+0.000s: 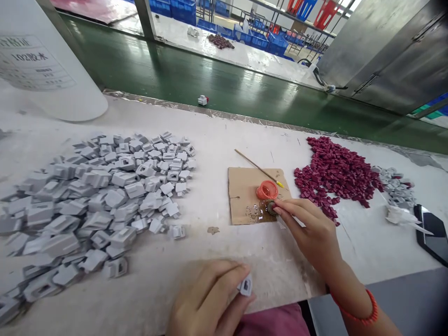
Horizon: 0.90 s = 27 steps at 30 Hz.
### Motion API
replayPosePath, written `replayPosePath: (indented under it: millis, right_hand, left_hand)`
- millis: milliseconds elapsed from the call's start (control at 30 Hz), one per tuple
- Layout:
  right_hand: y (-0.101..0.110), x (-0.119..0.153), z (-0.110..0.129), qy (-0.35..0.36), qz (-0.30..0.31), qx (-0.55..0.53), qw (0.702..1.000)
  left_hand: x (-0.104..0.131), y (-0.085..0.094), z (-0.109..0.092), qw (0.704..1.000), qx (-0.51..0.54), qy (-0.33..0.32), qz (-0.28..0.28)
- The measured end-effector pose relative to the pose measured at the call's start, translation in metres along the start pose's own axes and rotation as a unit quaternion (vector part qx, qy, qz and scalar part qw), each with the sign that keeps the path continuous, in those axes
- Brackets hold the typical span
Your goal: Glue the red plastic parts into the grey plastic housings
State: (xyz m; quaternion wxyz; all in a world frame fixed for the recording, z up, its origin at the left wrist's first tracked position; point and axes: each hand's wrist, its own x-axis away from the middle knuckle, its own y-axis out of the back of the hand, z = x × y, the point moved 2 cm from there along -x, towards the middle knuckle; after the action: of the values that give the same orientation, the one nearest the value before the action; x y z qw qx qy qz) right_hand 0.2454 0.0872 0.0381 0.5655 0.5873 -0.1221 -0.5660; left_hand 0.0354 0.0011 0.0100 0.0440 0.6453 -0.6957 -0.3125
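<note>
In the head view my left hand (pixel 213 294) pinches a small grey plastic housing (pixel 246 285), its slotted end facing right, near the table's front edge. My right hand (pixel 308 226) reaches over a piece of cardboard (pixel 241 179), thumb and fingertips closed at a small dark round cap (pixel 270 207). A speck of red shows at those fingertips, but what they pinch is mostly hidden. Just behind the cap stands a small red cup (pixel 267 189). Wet, shiny spots lie on the cardboard around the cap. A thin stick (pixel 257 165) with a yellow end rests across the cardboard's back edge.
Grey housings (pixel 115 191) form a large pile on the left. Small maroon pieces (pixel 339 172) are heaped on the right, beside mixed grey parts (pixel 395 186) and a phone (pixel 432 233). A white container (pixel 45 65) stands back left. One part (pixel 203 100) lies on the green belt (pixel 157 74).
</note>
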Motion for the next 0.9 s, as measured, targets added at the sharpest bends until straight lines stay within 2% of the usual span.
replayPosePath:
  millis: [133,233,333,433,533,667,900]
  right_hand:
    - [0.005,0.002,0.002,-0.012,-0.023,0.007,1.0]
    - [0.012,0.009,0.012,-0.069,-0.061,-0.024,0.995]
    - [0.015,0.023,0.03,-0.153,-0.071,-0.134,0.977]
    - [0.01,0.037,0.053,-0.186,-0.043,-0.254,0.948]
    - [0.0,0.048,0.07,-0.192,-0.015,-0.309,0.932]
    - [-0.012,0.058,0.077,-0.197,-0.02,-0.302,0.933]
    - [-0.012,0.058,0.08,-0.114,0.004,-0.282,0.953]
  left_hand:
    - [-0.007,-0.004,0.001,1.0,-0.009,-0.004,-0.014]
    - [-0.008,-0.007,0.004,1.0,-0.009,-0.01,-0.017]
    - [-0.006,-0.009,0.008,1.0,-0.012,-0.017,-0.009]
    - [-0.006,-0.009,0.009,1.0,-0.009,0.008,-0.015]
    - [-0.007,-0.009,0.007,0.999,-0.013,0.024,-0.02]
    - [-0.008,-0.009,0.005,0.999,-0.021,0.022,-0.02]
    - [-0.006,-0.008,0.006,0.999,-0.024,0.022,-0.016]
